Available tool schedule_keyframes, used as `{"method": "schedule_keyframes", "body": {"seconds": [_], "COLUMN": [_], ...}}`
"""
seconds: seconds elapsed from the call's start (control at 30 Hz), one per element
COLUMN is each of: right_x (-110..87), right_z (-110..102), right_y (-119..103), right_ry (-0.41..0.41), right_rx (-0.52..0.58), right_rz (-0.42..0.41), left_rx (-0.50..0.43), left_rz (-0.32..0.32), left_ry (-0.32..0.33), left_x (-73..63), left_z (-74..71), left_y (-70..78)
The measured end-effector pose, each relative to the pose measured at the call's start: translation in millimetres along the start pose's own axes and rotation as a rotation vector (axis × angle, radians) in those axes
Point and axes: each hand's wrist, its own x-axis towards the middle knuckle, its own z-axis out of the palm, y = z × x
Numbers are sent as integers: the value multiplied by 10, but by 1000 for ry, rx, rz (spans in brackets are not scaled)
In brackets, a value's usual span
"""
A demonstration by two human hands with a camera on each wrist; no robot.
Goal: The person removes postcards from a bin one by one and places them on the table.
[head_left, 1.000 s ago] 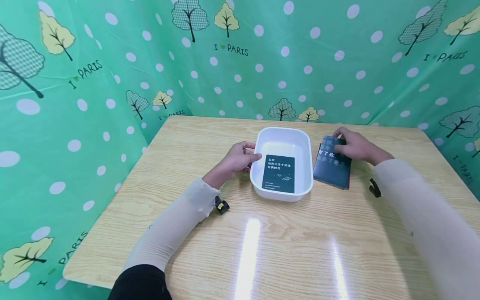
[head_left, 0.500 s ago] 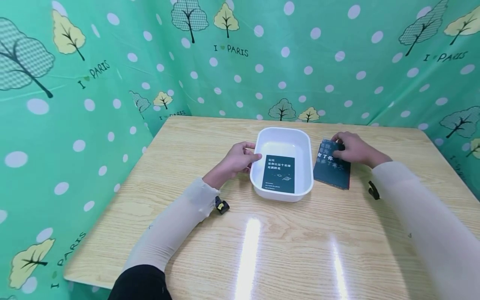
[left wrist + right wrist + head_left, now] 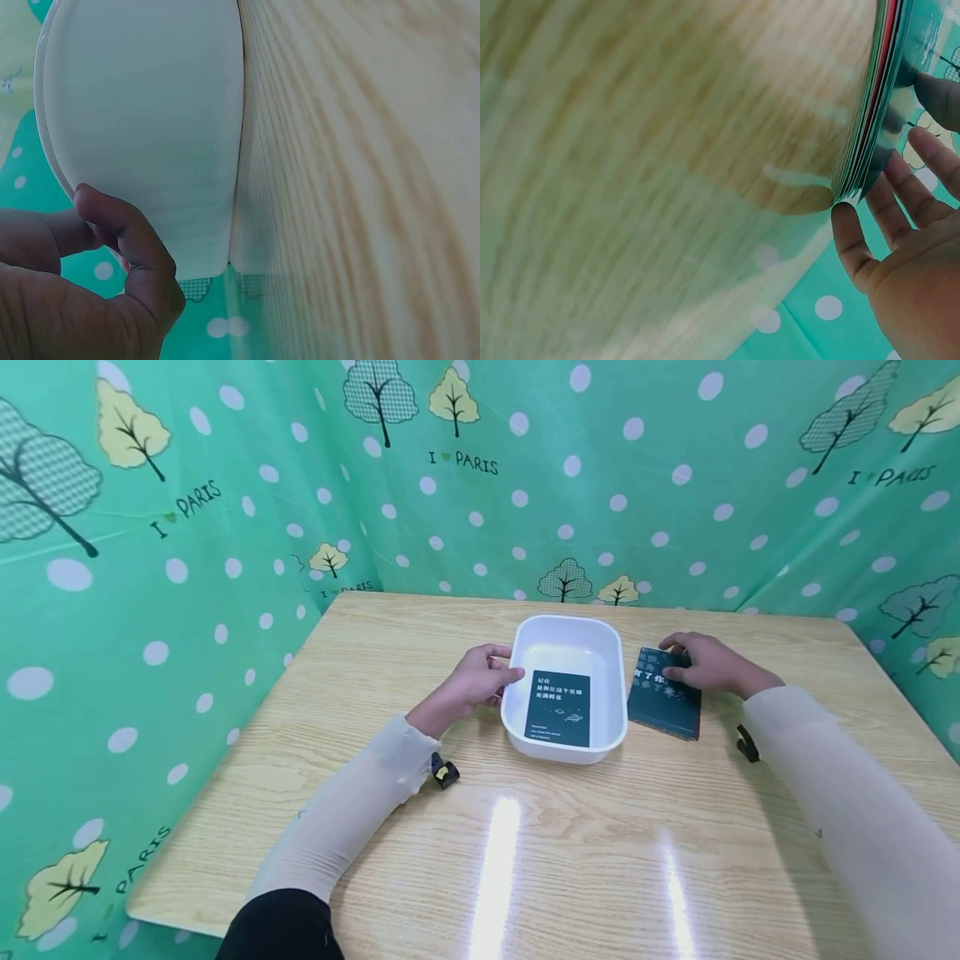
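Note:
A white plastic tub (image 3: 570, 647) stands on the wooden table, with one dark green printed card (image 3: 558, 708) lying face up in it. My left hand (image 3: 480, 677) grips the tub's left side, thumb over the rim; in the left wrist view the left hand (image 3: 112, 277) shows curled at the tub's edge. To the right of the tub lies a stack of dark printed cards (image 3: 663, 710). My right hand (image 3: 705, 662) pinches the top card at its far edge, thumb on its face. The right wrist view shows the layered edges of the card stack (image 3: 866, 112), fingertips right at its end.
The wooden table (image 3: 600, 843) extends in front of the tub and to both sides. A green curtain (image 3: 480, 510) with trees and white dots hangs right behind the table and along its left. Black camera mounts (image 3: 444, 771) sit at both wrists.
The top card, raised at its far end and shifted back a second ago, has come down and forward onto the stack with my right hand. My left hand and the tub have stayed put.

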Motion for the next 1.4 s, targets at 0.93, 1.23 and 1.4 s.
{"method": "schedule_keyframes", "body": {"seconds": [0.93, 1.23, 1.4], "right_x": [2, 6, 20], "right_z": [-121, -159, -140], "right_y": [-72, -299, -469], "right_ry": [99, 162, 178], "right_rx": [-96, -114, -133], "right_rz": [-90, -199, -258], "left_rx": [-9, -3, 1], "left_rz": [34, 35, 39], "left_ry": [22, 33, 41], "left_x": [-35, -49, -65], "left_z": [101, 133, 152], "left_y": [-65, -86, -94]}}
